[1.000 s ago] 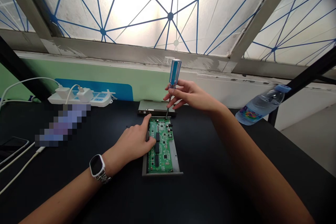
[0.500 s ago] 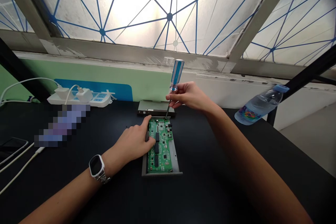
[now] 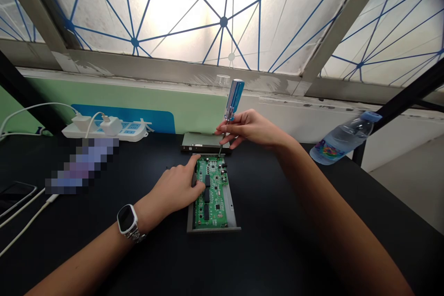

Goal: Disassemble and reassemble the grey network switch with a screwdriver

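Hands work together over the black table [image 3: 287, 245]. The left hand [image 3: 175, 189], with a smartwatch [image 3: 126, 218] on its wrist, lies open, its fingers resting on the left edge of a green circuit board [image 3: 211, 199]. The right hand [image 3: 251, 127] is closed around the lower end of a blue-and-clear screwdriver's handle, between thumb and fingers. That screwdriver [image 3: 234, 100] stands slightly tilted, its tip at the far end of the board. The board sits in a grey metal case tray [image 3: 213, 230] on the table, directly in front of the person. Just beyond it lies a flat grey metal case part [image 3: 203, 141]. Farther left, a white power strip [image 3: 104, 132] holds two white chargers [image 3: 111, 126] with cables. A plastic water bottle [image 3: 342, 141] appears at the right, tilted.
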A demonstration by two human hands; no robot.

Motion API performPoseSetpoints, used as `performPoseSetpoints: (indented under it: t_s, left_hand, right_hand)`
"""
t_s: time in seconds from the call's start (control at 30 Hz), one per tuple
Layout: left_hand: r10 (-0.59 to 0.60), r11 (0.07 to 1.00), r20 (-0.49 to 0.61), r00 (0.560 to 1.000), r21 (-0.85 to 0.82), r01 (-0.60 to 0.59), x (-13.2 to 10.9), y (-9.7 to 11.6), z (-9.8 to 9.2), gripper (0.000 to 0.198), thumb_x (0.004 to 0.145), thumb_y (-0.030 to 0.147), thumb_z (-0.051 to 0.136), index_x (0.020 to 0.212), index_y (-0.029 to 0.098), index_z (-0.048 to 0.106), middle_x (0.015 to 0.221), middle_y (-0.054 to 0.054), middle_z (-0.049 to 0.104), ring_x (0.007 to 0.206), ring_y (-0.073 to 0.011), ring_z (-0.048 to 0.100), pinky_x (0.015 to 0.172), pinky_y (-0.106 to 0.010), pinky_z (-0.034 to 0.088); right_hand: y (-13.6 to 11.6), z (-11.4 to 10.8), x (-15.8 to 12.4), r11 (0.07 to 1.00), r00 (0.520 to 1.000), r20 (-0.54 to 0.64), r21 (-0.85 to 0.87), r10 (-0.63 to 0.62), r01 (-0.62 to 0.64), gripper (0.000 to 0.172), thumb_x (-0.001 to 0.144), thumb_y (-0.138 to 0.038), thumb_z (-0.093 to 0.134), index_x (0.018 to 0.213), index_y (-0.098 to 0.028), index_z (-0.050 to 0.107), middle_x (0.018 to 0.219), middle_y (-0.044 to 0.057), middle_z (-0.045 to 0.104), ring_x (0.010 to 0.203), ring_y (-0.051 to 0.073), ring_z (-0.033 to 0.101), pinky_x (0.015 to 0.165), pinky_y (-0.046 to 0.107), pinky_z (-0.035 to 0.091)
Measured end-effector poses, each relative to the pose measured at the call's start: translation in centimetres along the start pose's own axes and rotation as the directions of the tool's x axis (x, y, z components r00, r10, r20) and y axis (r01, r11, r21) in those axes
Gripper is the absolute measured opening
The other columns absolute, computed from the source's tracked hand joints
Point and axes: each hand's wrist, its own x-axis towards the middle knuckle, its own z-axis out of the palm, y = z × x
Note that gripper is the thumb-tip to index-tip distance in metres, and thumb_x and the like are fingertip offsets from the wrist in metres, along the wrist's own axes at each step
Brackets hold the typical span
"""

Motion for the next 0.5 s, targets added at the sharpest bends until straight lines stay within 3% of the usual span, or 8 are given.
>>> performPoseSetpoints:
  t_s: [0.17, 0.27, 0.5]
  left_hand:
    - [0.01, 1.0, -0.021, 1.0, -0.003, -0.01, -0.02, -0.12, 0.16, 0.073, 0.089, 0.039, 0.045, 0.158, 0.017, 0.032, 0.074, -0.003, 0.07, 0.069, -0.0287, 0.069, 0.053, -0.032, 0.035]
    - [0.011, 1.0, -0.022, 1.0, -0.008, -0.012, -0.05, -0.11, 0.24, 0.071, 0.089, 0.037, 0.046, 0.157, 0.017, 0.033, 0.073, -0.002, 0.07, 0.067, -0.0276, 0.069, 0.052, -0.031, 0.034]
    - [0.018, 1.0, -0.024, 1.0, 0.017, -0.018, -0.04, -0.24, 0.22, 0.069, 0.09, 0.038, 0.045, 0.155, 0.018, 0.036, 0.073, -0.003, 0.07, 0.069, -0.0292, 0.071, 0.054, -0.032, 0.04]
  right_hand:
    - [0.63, 0.49, 0.48, 0.98, 0.989, -0.137, -0.195, -0.058, 0.03, 0.026, 0.074, -0.035, 0.089, 0.08, -0.014, 0.075, 0.077, 0.007, 0.074, 0.065, 0.017, 0.072, 0.047, 0.022, 0.062]
    - [0.96, 0.74, 0.66, 0.95, 0.982, -0.157, -0.309, -0.108, 0.055, 0.027, 0.075, -0.036, 0.088, 0.071, -0.014, 0.072, 0.066, 0.004, 0.069, 0.059, 0.013, 0.067, 0.046, 0.021, 0.06]
    - [0.43, 0.6, 0.17, 0.919, 0.987, -0.079, -0.382, -0.141, 0.101, 0.01, 0.086, -0.021, 0.074, 0.078, -0.016, 0.076, 0.075, 0.007, 0.075, 0.067, 0.016, 0.07, 0.053, 0.024, 0.062]
